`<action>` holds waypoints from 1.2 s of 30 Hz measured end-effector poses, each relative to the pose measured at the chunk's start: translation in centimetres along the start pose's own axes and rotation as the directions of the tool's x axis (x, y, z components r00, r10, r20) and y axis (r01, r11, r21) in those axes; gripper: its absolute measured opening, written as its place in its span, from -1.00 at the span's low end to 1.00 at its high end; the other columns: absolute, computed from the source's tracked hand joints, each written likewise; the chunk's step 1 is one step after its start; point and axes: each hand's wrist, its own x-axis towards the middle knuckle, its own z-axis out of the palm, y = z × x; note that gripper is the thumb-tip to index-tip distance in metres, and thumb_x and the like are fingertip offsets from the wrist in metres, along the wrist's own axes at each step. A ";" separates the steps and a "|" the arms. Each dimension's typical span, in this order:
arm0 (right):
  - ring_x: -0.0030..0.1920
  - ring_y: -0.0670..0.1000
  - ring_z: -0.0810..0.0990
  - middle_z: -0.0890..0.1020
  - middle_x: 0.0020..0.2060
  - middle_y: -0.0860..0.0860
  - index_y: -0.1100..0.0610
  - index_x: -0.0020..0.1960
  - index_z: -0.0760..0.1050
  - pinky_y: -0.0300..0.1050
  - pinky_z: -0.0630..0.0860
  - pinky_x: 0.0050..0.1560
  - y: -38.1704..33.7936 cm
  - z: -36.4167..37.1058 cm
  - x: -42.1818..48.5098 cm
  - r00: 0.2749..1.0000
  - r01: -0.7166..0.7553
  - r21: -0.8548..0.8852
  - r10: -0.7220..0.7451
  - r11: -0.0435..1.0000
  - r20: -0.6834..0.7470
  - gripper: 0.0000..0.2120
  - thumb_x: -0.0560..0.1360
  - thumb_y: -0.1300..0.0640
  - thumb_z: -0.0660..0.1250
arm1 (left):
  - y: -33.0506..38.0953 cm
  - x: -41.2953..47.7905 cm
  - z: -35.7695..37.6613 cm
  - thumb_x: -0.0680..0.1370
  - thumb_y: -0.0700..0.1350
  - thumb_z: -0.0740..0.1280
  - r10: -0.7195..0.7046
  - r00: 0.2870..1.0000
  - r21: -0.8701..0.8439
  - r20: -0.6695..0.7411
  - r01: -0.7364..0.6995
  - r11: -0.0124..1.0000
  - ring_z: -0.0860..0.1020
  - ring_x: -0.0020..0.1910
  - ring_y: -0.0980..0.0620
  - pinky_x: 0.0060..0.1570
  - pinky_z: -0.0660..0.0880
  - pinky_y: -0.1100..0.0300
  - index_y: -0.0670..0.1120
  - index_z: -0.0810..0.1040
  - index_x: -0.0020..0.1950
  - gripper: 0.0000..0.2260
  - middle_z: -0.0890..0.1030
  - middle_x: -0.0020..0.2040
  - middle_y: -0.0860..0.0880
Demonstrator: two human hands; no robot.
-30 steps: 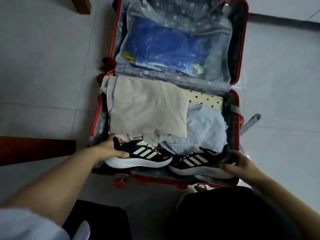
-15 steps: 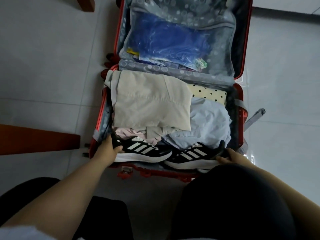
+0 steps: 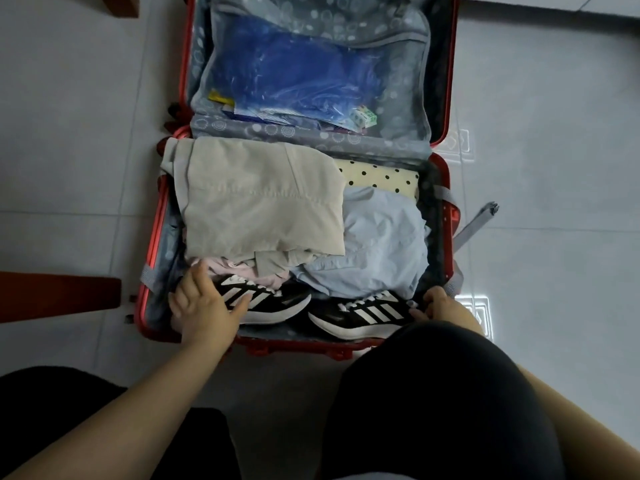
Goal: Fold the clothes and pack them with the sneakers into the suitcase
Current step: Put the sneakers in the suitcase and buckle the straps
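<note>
A red suitcase [image 3: 152,237] lies open on the floor. Its near half holds a folded beige garment [image 3: 259,199], a light blue shirt [image 3: 381,237], a polka-dot piece [image 3: 377,174] and a pink garment [image 3: 235,268]. Two black sneakers with white stripes lie end to end along the near wall. My left hand [image 3: 204,306] rests on the heel end of the left sneaker [image 3: 277,299], fingers spread and thumb on the stripes. My right hand [image 3: 443,306] holds the heel of the right sneaker [image 3: 360,317]; my knee hides part of that hand.
The lid's mesh pocket holds a blue plastic bag [image 3: 294,74] and small packets. A grey strap [image 3: 478,220] hangs out over the right rim. A wooden furniture piece [image 3: 59,296] sits left of the case. My dark-clad knee [image 3: 433,393] is against the near edge.
Both sneakers have gone down behind the near wall of the case. My left hand shifted from beside the left sneaker's heel onto its top.
</note>
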 end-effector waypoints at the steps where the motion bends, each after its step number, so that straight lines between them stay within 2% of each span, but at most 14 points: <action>1: -0.20 0.07 0.56 0.56 -0.23 0.01 0.05 -0.03 0.36 -0.04 0.52 -0.16 0.0 -0.5 0.0 0.997 0.030 -0.007 -0.031 1.000 -0.067 -0.79 0.50 -0.06 0.29 | 0.5 -0.6 0.4 0.37 0.04 0.47 0.059 0.998 0.002 -0.021 -0.059 0.998 0.21 0.37 -0.30 0.38 0.08 -0.19 -0.21 0.15 0.47 -0.19 0.24 0.41 -0.28; 4: -0.26 0.07 0.53 0.54 -0.28 0.01 0.08 -0.06 0.42 -0.08 0.46 -0.25 0.6 -2.5 0.9 0.959 0.085 0.197 -0.027 0.977 -0.282 -0.86 0.54 0.00 0.23 | 1.8 -1.5 1.6 0.32 -0.11 0.53 0.292 0.953 0.007 -0.079 -0.292 0.956 0.26 0.31 -0.25 0.29 0.20 -0.27 -0.20 0.25 0.40 -0.25 0.35 0.32 -0.29; 6: -0.23 0.04 0.50 0.53 -0.24 0.00 0.12 -0.04 0.43 -0.10 0.41 -0.21 1.5 -4.0 2.4 0.923 0.053 0.415 0.114 0.908 -0.368 -0.88 0.56 0.08 0.19 | 2.9 -1.5 1.9 0.31 -0.14 0.51 0.407 0.907 0.020 -0.110 -0.408 0.913 0.26 0.26 -0.18 0.23 0.27 -0.26 -0.18 0.24 0.35 -0.30 0.40 0.26 -0.27; 8: -0.20 0.04 0.48 0.52 -0.19 0.03 0.15 -0.02 0.44 -0.07 0.40 -0.12 2.8 -5.2 4.6 0.901 -0.009 0.575 0.256 0.818 -0.350 -0.89 0.55 0.13 0.17 | 4.4 -1.2 1.6 0.38 -0.05 0.32 0.464 0.878 0.018 -0.114 -0.465 0.885 0.27 0.24 -0.16 0.20 0.31 -0.22 -0.15 0.24 0.35 -0.41 0.41 0.26 -0.24; 12: 0.04 0.22 0.55 0.59 0.02 0.24 0.35 0.11 0.51 0.12 0.46 0.15 5.7 -5.7 9.6 0.913 -0.216 0.670 0.390 0.710 -0.119 -0.72 0.54 0.15 0.22 | 7.6 0.1 1.4 0.36 0.01 0.12 0.527 0.845 0.008 -0.088 -0.529 0.849 0.29 0.19 -0.15 0.14 0.36 -0.23 -0.12 0.24 0.35 -0.44 0.44 0.25 -0.21; 15: -0.01 0.15 0.53 0.59 0.00 0.19 0.30 -0.07 0.51 0.10 0.46 0.15 6.7 -5.3 11.8 0.917 -0.354 0.657 0.384 0.665 0.105 -0.74 0.54 0.08 0.27 | 9.5 1.0 1.7 0.36 0.00 0.11 0.559 0.822 0.022 -0.108 -0.560 0.828 0.29 0.17 -0.13 0.12 0.38 -0.19 -0.11 0.24 0.34 -0.45 0.46 0.24 -0.21; 18: 0.00 0.16 0.57 0.60 -0.06 0.15 0.28 0.00 0.48 0.09 0.49 0.12 6.1 -4.5 12.1 0.878 -0.479 0.656 0.324 0.584 0.353 -0.66 0.55 -0.03 0.24 | 10.9 1.3 2.0 0.35 0.00 0.09 0.567 0.816 0.027 -0.112 -0.568 0.822 0.28 0.17 -0.10 0.15 0.36 -0.15 -0.08 0.23 0.33 -0.46 0.47 0.23 -0.21; 22: -0.26 0.08 0.61 0.63 -0.15 0.16 0.31 -0.06 0.54 0.01 0.59 -0.17 5.7 -3.6 12.5 0.861 -0.470 0.874 0.282 0.126 0.423 -0.84 0.46 0.20 0.37 | 11.3 1.0 2.1 0.34 -0.01 0.09 0.541 0.835 0.001 -0.101 -0.544 0.839 0.28 0.16 -0.09 0.15 0.36 -0.16 -0.08 0.25 0.33 -0.45 0.48 0.21 -0.22; 26: -0.54 -0.09 0.56 0.58 -0.29 0.03 0.21 -0.11 0.52 -0.28 0.50 -0.49 6.8 -5.8 13.0 0.872 -0.334 0.879 0.242 -0.340 0.425 -0.95 0.44 0.26 0.36 | 10.3 0.9 1.0 0.34 -0.02 0.11 0.519 0.852 -0.013 -0.061 -0.521 0.853 0.31 0.18 -0.13 0.15 0.35 -0.17 -0.10 0.31 0.34 -0.44 0.48 0.21 -0.21; 29: -0.42 -0.14 0.61 0.64 -0.37 -0.02 0.14 -0.13 0.49 -0.29 0.56 -0.35 6.3 -9.0 11.9 0.953 -0.169 0.772 0.098 -0.613 0.287 -0.80 0.25 0.22 0.41 | 9.3 1.2 -0.4 0.36 0.00 0.10 0.474 0.880 -0.051 -0.030 -0.475 0.878 0.37 0.21 -0.22 0.19 0.32 -0.14 -0.18 0.37 0.35 -0.42 0.46 0.22 -0.21; 30: -0.37 -0.14 0.62 0.66 -0.33 -0.01 0.14 -0.11 0.49 -0.29 0.57 -0.29 5.7 -10.5 11.1 0.976 -0.134 0.779 0.054 -0.613 0.210 -0.73 0.21 0.17 0.43 | 8.9 1.4 -1.0 0.36 0.01 0.09 0.470 0.882 -0.073 -0.031 -0.471 0.879 0.37 0.21 -0.22 0.20 0.32 -0.13 -0.19 0.37 0.35 -0.41 0.46 0.23 -0.21; 32: -0.35 -0.12 0.59 0.67 -0.23 -0.02 0.13 0.00 0.49 -0.29 0.55 -0.23 3.9 -13.6 9.4 0.996 -0.085 0.885 -0.064 -0.458 0.063 -0.68 0.28 0.05 0.41 | 8.4 1.8 -2.4 0.38 -0.07 0.13 0.445 0.895 -0.137 -0.039 -0.446 0.884 0.35 0.23 -0.20 0.23 0.31 -0.10 -0.21 0.35 0.35 -0.45 0.44 0.24 -0.21; 34: -0.24 -0.06 0.57 0.65 -0.09 -0.01 0.07 0.05 0.53 -0.18 0.50 -0.12 1.3 -16.1 7.4 0.986 0.058 0.993 -0.148 -0.106 -0.074 -0.77 0.44 0.01 0.29 | 7.5 2.4 -3.7 0.36 -0.15 0.17 0.429 0.901 -0.193 -0.059 -0.432 0.881 0.36 0.24 -0.22 0.24 0.30 -0.09 -0.24 0.36 0.34 -0.46 0.44 0.25 -0.22; 36: -0.06 0.01 0.56 0.63 -0.06 0.02 0.03 -0.05 0.59 -0.05 0.44 0.00 -1.9 -17.5 5.7 0.956 0.249 0.888 -0.248 0.387 -0.160 -0.83 0.50 0.02 0.25 | 6.5 3.2 -5.0 0.36 -0.19 0.22 0.422 0.902 -0.227 -0.089 -0.431 0.873 0.38 0.23 -0.25 0.24 0.30 -0.07 -0.26 0.37 0.32 -0.49 0.45 0.25 -0.23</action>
